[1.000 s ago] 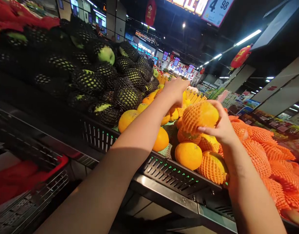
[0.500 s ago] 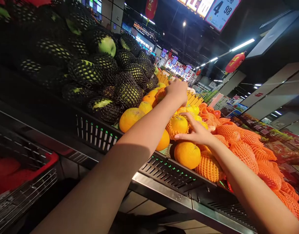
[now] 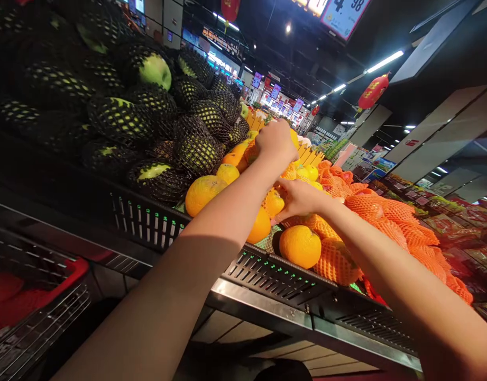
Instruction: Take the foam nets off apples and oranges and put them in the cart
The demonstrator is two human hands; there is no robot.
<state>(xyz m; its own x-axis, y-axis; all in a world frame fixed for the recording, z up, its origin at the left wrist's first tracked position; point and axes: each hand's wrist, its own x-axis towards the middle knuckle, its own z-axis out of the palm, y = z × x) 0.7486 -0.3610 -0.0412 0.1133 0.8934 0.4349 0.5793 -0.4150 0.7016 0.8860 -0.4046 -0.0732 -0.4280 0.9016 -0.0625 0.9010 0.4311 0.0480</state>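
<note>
My right hand point(image 3: 301, 198) is closed around an orange point(image 3: 274, 202) in an orange foam net, thumb below and fingers above. My left hand point(image 3: 278, 138) is curled above the far part of the pile, its fingers mostly hidden behind the knuckles. A sliver of yellow-orange fruit point(image 3: 294, 137) shows at its right side; I cannot tell whether the hand grips it. Around both hands lie more oranges, a bare orange point(image 3: 300, 246) at the front and another orange point(image 3: 205, 194) to the left, in a black slatted crate point(image 3: 267, 270).
Green fruit point(image 3: 199, 147) in black foam nets is heaped on the left. Fruit in orange-red nets point(image 3: 386, 211) is piled on the right. A steel ledge point(image 3: 263, 304) runs below the crate. A wire shopping basket with a red edge point(image 3: 74, 272) stands at lower left.
My right hand has moved inward under my left wrist and closed further around the netted orange. My left hand stays curled, and fruit now shows beside it. The view has shifted slightly.
</note>
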